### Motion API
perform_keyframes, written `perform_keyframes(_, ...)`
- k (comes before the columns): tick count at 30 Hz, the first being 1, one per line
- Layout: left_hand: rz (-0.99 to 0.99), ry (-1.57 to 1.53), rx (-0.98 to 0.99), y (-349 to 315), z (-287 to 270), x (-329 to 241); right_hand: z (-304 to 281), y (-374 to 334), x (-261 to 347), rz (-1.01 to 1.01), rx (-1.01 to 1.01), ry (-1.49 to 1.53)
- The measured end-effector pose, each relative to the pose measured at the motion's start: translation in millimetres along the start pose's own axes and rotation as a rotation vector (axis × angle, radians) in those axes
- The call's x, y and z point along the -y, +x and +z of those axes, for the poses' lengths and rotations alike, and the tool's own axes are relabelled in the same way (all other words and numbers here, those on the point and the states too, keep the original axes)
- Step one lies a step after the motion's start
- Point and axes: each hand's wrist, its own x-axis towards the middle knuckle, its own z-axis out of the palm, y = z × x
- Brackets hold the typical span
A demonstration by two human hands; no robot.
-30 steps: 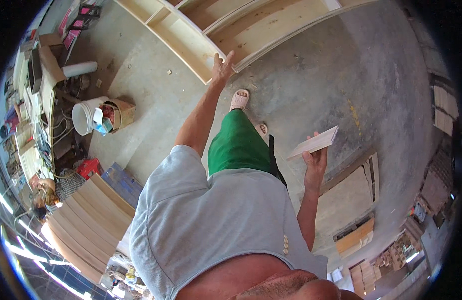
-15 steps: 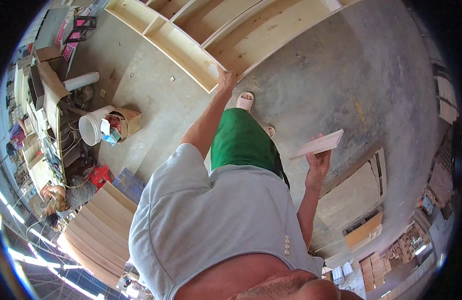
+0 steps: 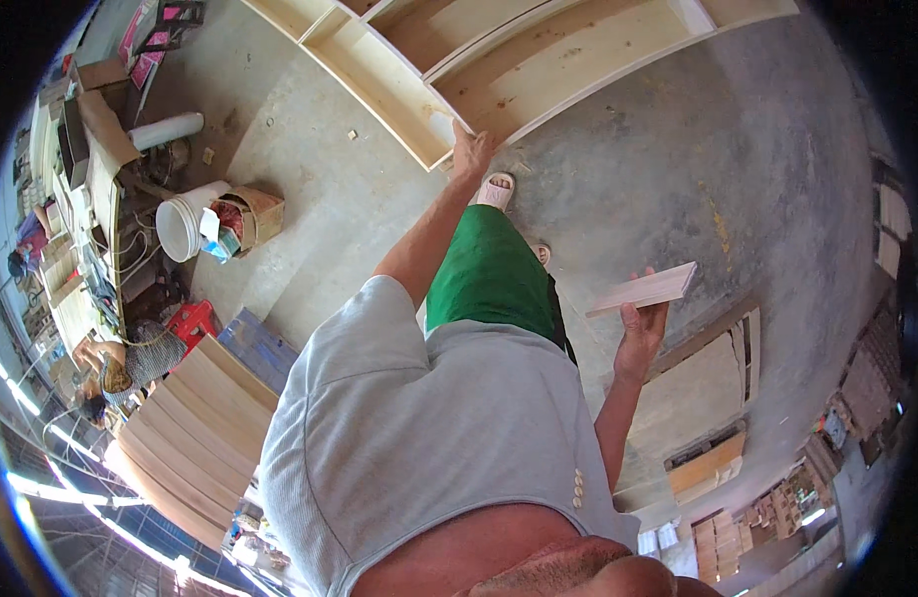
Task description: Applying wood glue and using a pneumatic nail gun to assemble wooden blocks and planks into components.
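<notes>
A large pale wooden shelf frame (image 3: pixel 570 104) with several compartments lies at the top of the view. My left hand (image 3: pixel 472 154) grips its near corner, with the thumb side over the edge; some fingers are hidden behind the wood. Off to my right, away from the frame, my right hand (image 3: pixel 642 338) holds a short, flat wooden board (image 3: pixel 643 290). The thumb presses one face of the board and fingertips show past its far edge.
At left stand a white bucket (image 3: pixel 179 231) and an open cardboard box (image 3: pixel 261 215). Behind them is a cluttered workbench (image 3: pixel 103 194), with a person (image 3: pixel 146 360) beside it. Stacked planks (image 3: pixel 195 438) lie lower left. Flat panels (image 3: pixel 703 383) rest on the floor at right.
The frame and my left hand have shifted up and right in the view, still in contact. My right hand, with the board, sits slightly farther right. Both grips stay the same.
</notes>
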Motion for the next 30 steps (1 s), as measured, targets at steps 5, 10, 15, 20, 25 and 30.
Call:
perform_keyframes(5, 0.174, -0.162, 0.037, 0.6, 8.4, 22.9, 1.6, 5.6, 3.8, 0.012, 0.029, -0.055)
perform_keyframes(10, 0.187, -0.217, 0.044, -19.9, -2.1, 9.5, 11.2, 19.3, 6.3, 0.023, 0.089, -0.091)
perform_keyframes(15, 0.220, -0.332, 0.119, -42.8, -26.4, -8.7, 19.8, 44.1, -24.9, 0.115, 0.076, 0.018)
perform_keyframes(20, 0.410, 0.440, 0.112, -61.8, -89.0, -27.6, 15.2, 87.0, -60.1, 0.196, 0.067, 0.048)
perform_keyframes(25, 0.539, 0.833, 0.171, -40.1, -98.9, -64.2, -7.2, 115.2, -100.0, 0.207, 0.109, -0.028)
perform_keyframes(30, 0.630, 1.012, 0.283, -25.6, -89.2, -72.9, -24.8, 126.3, -113.8, 0.264, 0.068, -0.032)
